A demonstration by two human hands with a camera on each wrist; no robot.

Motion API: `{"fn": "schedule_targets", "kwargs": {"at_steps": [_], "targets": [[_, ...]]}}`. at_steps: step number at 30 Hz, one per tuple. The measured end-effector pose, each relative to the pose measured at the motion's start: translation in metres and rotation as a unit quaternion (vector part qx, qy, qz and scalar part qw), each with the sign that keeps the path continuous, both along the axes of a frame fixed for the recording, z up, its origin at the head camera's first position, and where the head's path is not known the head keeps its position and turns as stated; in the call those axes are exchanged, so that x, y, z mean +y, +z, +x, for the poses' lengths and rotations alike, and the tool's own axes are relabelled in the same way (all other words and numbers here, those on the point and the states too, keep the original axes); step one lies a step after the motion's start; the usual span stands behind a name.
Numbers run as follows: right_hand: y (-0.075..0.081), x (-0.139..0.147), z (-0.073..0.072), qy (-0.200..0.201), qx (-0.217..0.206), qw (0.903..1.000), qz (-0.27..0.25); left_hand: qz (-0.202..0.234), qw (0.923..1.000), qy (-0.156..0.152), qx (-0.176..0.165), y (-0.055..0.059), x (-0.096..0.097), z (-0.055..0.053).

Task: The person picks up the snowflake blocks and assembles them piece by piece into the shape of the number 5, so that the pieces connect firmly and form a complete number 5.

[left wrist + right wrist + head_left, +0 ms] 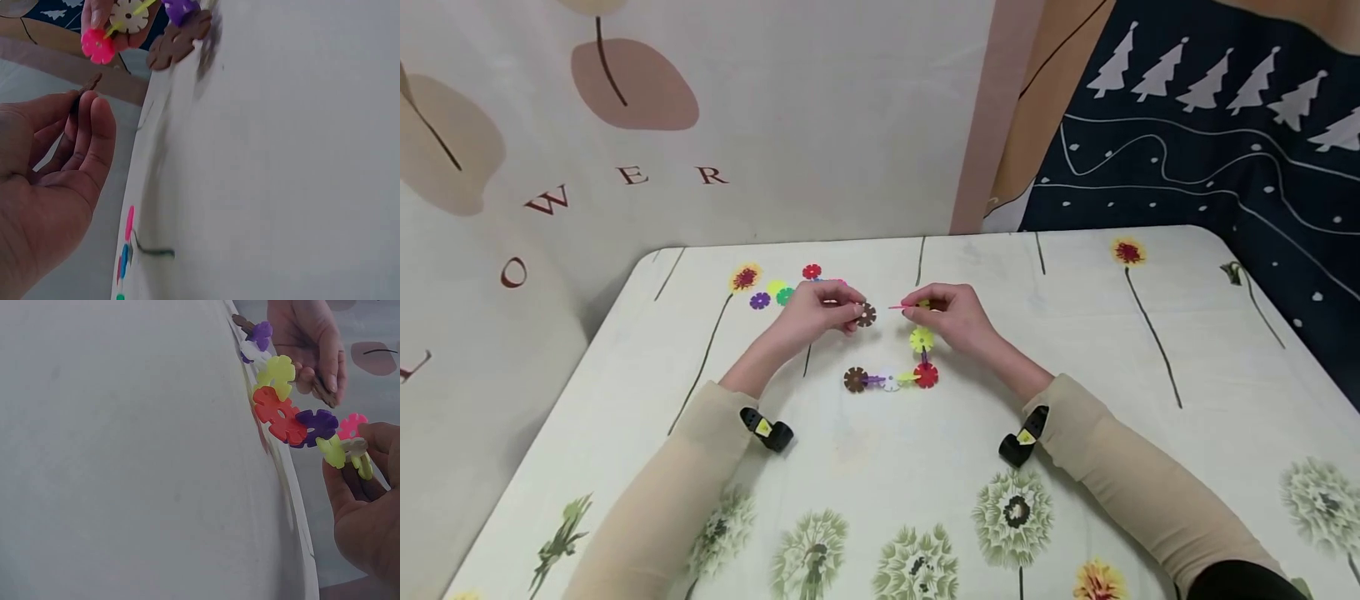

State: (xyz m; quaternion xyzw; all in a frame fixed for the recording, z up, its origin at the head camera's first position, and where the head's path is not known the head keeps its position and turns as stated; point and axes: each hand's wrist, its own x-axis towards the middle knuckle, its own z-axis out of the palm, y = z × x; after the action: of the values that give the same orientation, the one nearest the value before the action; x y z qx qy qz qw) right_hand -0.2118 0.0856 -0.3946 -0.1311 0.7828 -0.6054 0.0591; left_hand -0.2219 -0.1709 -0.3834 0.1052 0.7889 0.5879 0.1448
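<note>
My left hand (820, 315) pinches a brown notched plastic disc (867, 314) between thumb and fingertips; the left wrist view shows this disc (92, 82) edge-on. Across a small gap, my right hand (955, 318) holds one end of a chain of interlocked flower-shaped discs. A pink disc (353, 425) sticks out at that end, beside a white disc (355, 447) and a yellow one partly behind the fingers. From there the chain runs through a yellow disc (921, 339), a purple one, a red disc (927, 375), then yellow, white (890, 383) and purple to a brown disc (855, 380).
Several loose discs lie beyond my left hand, among them a purple disc (760, 301), a green disc (785, 296) and a red disc (812, 272); the hand partly hides others. A flower-printed white cloth (865, 467) covers the table, whose far edge meets a hanging cloth (820, 150).
</note>
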Motion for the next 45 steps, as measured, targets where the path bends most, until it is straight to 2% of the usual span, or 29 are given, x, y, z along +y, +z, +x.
{"fn": "schedule_targets", "kwargs": {"at_steps": [8,16,25,34,45], "targets": [[-0.003,0.000,-0.001,-0.003,-0.003,1.0000,0.000,0.042,0.9987,-0.027,-0.007,0.001,0.016,0.000],[0.000,-0.001,0.000,0.003,0.006,1.0000,0.003,0.040,0.9988,-0.025,-0.010,0.004,0.020,0.002],[0.004,0.000,-0.001,0.000,-0.003,0.9999,0.012,0.038,0.9991,-0.021,0.003,0.007,0.023,0.005],[0.004,0.000,-0.003,0.028,0.005,0.9996,-0.008,0.016,0.9997,-0.014,0.008,0.011,0.026,0.006],[0.002,-0.003,-0.004,0.027,0.014,0.9995,-0.004,0.022,0.9996,-0.017,0.001,0.010,0.024,0.005]]}}
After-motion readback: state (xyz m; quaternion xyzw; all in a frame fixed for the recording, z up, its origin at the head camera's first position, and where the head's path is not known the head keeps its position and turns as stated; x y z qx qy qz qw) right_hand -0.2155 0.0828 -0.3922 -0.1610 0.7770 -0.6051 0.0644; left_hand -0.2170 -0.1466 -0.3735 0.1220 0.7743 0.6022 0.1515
